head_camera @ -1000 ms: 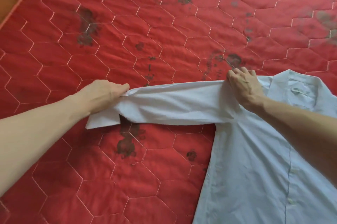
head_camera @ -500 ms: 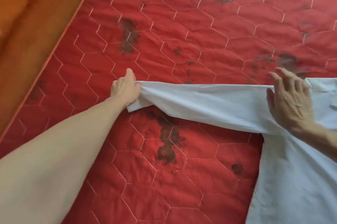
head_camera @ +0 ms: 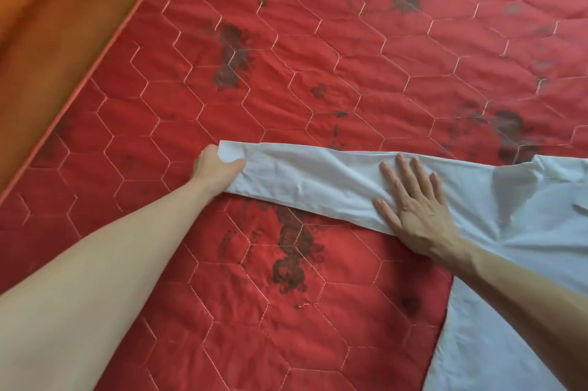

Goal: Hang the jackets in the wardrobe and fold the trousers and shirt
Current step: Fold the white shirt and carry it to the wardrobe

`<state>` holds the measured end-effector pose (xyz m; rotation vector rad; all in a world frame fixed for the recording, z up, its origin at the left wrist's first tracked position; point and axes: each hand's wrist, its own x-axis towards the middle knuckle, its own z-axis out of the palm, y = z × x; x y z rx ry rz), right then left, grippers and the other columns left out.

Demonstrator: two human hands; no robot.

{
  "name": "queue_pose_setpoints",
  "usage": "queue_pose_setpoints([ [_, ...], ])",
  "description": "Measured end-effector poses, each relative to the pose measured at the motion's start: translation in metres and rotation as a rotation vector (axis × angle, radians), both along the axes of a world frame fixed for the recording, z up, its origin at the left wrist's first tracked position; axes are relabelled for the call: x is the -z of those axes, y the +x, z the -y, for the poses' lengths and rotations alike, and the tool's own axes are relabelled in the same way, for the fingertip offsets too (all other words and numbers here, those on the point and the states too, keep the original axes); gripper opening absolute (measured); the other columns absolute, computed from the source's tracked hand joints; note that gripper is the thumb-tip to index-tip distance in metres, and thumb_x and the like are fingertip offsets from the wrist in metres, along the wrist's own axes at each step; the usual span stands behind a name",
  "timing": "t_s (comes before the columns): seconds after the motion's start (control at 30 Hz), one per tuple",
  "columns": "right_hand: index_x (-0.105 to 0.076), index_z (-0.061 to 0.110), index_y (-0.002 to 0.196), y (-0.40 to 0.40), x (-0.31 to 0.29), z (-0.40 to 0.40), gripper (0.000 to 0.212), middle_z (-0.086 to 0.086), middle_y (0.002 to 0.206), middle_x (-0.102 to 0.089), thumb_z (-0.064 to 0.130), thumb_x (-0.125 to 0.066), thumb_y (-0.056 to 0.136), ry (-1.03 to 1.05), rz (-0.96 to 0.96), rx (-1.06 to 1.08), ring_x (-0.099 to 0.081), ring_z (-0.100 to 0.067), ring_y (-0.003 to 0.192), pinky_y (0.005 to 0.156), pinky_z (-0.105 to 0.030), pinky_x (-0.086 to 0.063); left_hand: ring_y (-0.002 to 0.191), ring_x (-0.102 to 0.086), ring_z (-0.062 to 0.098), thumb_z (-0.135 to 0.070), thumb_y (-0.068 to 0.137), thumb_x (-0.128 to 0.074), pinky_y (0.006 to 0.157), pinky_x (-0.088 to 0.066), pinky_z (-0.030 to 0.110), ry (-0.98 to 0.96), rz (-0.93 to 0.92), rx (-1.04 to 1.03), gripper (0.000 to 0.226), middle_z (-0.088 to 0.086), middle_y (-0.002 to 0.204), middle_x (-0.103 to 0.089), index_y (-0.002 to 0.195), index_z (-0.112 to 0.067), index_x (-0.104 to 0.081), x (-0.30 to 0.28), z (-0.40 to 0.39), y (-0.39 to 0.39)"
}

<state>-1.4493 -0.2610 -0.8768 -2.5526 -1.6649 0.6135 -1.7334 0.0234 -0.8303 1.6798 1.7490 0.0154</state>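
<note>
A pale blue shirt (head_camera: 521, 231) lies flat on the red quilted mattress (head_camera: 286, 72), its body running off the right edge of the view. One long sleeve (head_camera: 305, 180) stretches out to the left. My left hand (head_camera: 214, 168) grips the cuff at the sleeve's far end, thumb over the cloth. My right hand (head_camera: 413, 203) lies flat on the sleeve near the shoulder, fingers spread and straight, pressing it down. No jackets or trousers are in view.
The mattress carries dark floral patches and hexagon stitching. Its piped edge runs diagonally at the upper left, beside an orange-brown wooden surface (head_camera: 47, 24).
My left hand has pulled the cuff out further, so the sleeve lies straighter. My right hand has slid down the sleeve from the shoulder and flattened on it. The view has shifted left.
</note>
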Motion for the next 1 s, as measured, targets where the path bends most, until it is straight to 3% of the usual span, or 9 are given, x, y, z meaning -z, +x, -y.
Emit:
queue_pose_setpoints([
  [0.13, 0.02, 0.044, 0.161, 0.006, -0.006, -0.007, 0.081, 0.015, 0.161, 0.043, 0.08, -0.012, 0.096, -0.102, -0.06, -0.012, 0.045, -0.009, 0.147, 0.115, -0.033, 0.033, 0.104, -0.066, 0.035, -0.02, 0.093, -0.067, 0.086, -0.052, 0.044, -0.006, 0.197, -0.065, 0.026, 0.015, 0.113, -0.07, 0.113, -0.004, -0.065, -0.006, 0.01, 0.002],
  [0.27, 0.029, 0.041, 0.158, 0.011, -0.022, -0.017, 0.092, 0.007, 0.163, 0.043, 0.079, -0.029, 0.097, -0.267, -0.137, -0.056, 0.047, -0.016, 0.146, 0.123, -0.046, 0.024, 0.083, -0.053, 0.024, -0.014, 0.1, -0.059, 0.069, -0.04, 0.037, 0.176, 0.229, 0.04, 0.011, 0.007, 0.095, -0.06, 0.105, -0.004, -0.057, -0.024, 0.027, 0.014],
  [0.43, -0.026, 0.021, 0.165, -0.006, -0.076, -0.039, 0.073, -0.003, 0.172, -0.025, 0.057, -0.045, 0.105, 0.037, -0.339, 0.182, -0.025, -0.023, 0.157, 0.126, -0.04, -0.019, 0.06, -0.037, 0.013, -0.017, 0.096, -0.065, 0.046, -0.036, 0.018, 0.233, 0.331, 0.085, 0.028, -0.003, 0.072, -0.041, 0.081, -0.015, -0.042, -0.044, 0.064, 0.049],
  [0.5, -0.036, 0.02, 0.161, -0.027, -0.097, -0.049, 0.068, 0.002, 0.163, -0.041, 0.055, -0.051, 0.104, 0.224, -0.711, 0.41, -0.042, -0.017, 0.147, 0.117, -0.032, -0.031, 0.059, -0.044, 0.009, -0.017, 0.093, -0.068, 0.048, -0.048, 0.016, 0.232, 0.375, 0.097, 0.023, -0.003, 0.071, -0.044, 0.083, -0.014, -0.048, -0.051, 0.081, 0.067],
  [0.57, -0.038, 0.022, 0.159, -0.05, -0.116, -0.063, 0.072, 0.005, 0.156, -0.049, 0.06, -0.055, 0.101, 0.219, -1.15, 0.588, -0.054, -0.016, 0.136, 0.114, -0.036, -0.041, 0.062, -0.049, 0.009, -0.018, 0.092, -0.068, 0.059, -0.061, 0.041, 0.193, 0.436, 0.126, 0.013, -0.005, 0.072, -0.051, 0.092, -0.013, -0.056, -0.059, 0.105, 0.087],
  [0.63, -0.056, 0.016, 0.143, -0.068, -0.125, -0.069, 0.057, 0.005, 0.133, -0.065, 0.055, -0.059, 0.1, 0.243, -1.336, 0.588, -0.066, -0.01, 0.115, 0.101, -0.033, -0.05, 0.068, -0.058, 0.007, -0.022, 0.095, -0.066, 0.067, -0.06, 0.038, 0.231, 0.449, 0.196, 0.007, -0.012, 0.078, -0.062, 0.1, -0.022, -0.061, -0.065, 0.137, 0.11],
  [0.7, -0.069, 0.013, 0.103, -0.077, -0.125, -0.063, 0.029, 0.003, 0.091, -0.07, 0.04, -0.062, 0.101, 0.403, -1.24, 0.628, -0.067, -0.006, 0.088, 0.08, -0.026, -0.051, 0.073, -0.061, -0.003, -0.026, 0.096, -0.063, 0.063, -0.047, 0.013, 0.3, 0.44, 0.226, 0.014, -0.019, 0.086, -0.066, 0.101, -0.039, -0.06, -0.07, 0.173, 0.129],
  [0.77, -0.066, 0.015, 0.081, -0.067, -0.125, -0.045, 0.024, 0.001, 0.071, -0.063, 0.027, -0.059, 0.1, 0.527, -1.151, 0.801, -0.064, -0.01, 0.073, 0.068, -0.03, -0.05, 0.076, -0.062, 0.002, -0.022, 0.094, -0.062, 0.065, -0.043, 0.015, 0.29, 0.456, 0.26, 0.017, -0.019, 0.083, -0.066, 0.094, -0.038, -0.058, -0.072, 0.208, 0.143],
  [1.0, -0.071, 0.01, 0.082, 0.031, -0.122, 0.081, 0.026, 0.001, 0.061, -0.062, 0.011, -0.048, 0.094, 0.609, -1.001, 1.04, -0.06, -0.013, 0.055, 0.053, -0.025, -0.05, 0.125, -0.048, 0.025, -0.025, 0.077, -0.077, 0.109, -0.032, 0.045, 0.612, 0.367, 0.767, 0.066, -0.002, 0.135, -0.058, 0.139, -0.021, -0.058, -0.067, 0.308, 0.198],
])
